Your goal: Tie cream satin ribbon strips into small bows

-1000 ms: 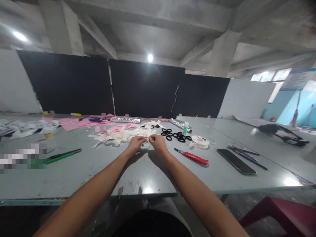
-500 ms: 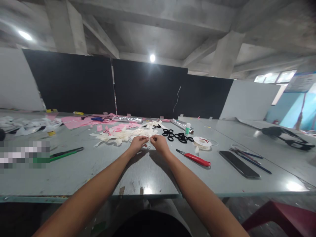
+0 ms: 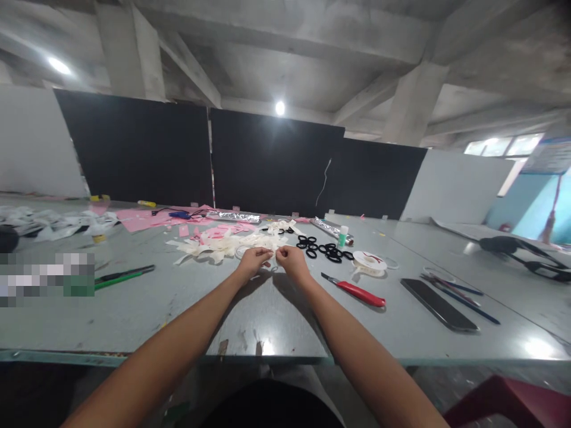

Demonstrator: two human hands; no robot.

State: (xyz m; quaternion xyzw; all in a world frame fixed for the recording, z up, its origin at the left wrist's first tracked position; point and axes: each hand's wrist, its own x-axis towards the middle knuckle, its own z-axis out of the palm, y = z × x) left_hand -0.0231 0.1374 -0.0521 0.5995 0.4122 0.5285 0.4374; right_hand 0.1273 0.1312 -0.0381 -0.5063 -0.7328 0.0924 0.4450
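Note:
Close together over the middle of the grey table, my left hand (image 3: 254,261) and my right hand (image 3: 291,260) each have their fingers pinched. Between the fingertips is something small and pale, too small to make out; a thin loop hangs just below. Behind my hands lies a heap of cream fabric strips (image 3: 214,246). Black rings (image 3: 332,252) are spread to the right of my right hand. Nearer on that side lies a red-handled cutter (image 3: 362,293), with a white ribbon spool (image 3: 369,263) behind it.
A phone (image 3: 439,304) and thin tools lie at the right, with black headgear (image 3: 526,255) beyond. A green glue stick (image 3: 343,236) stands behind the rings. Green-handled scissors (image 3: 125,277) are left. Pink scraps (image 3: 143,220) and foil (image 3: 234,217) lie along the back.
The whole view has shifted slightly, so things appear a little further right. My fingertips are a little further apart; both hands remain pinched in nearly the same place.

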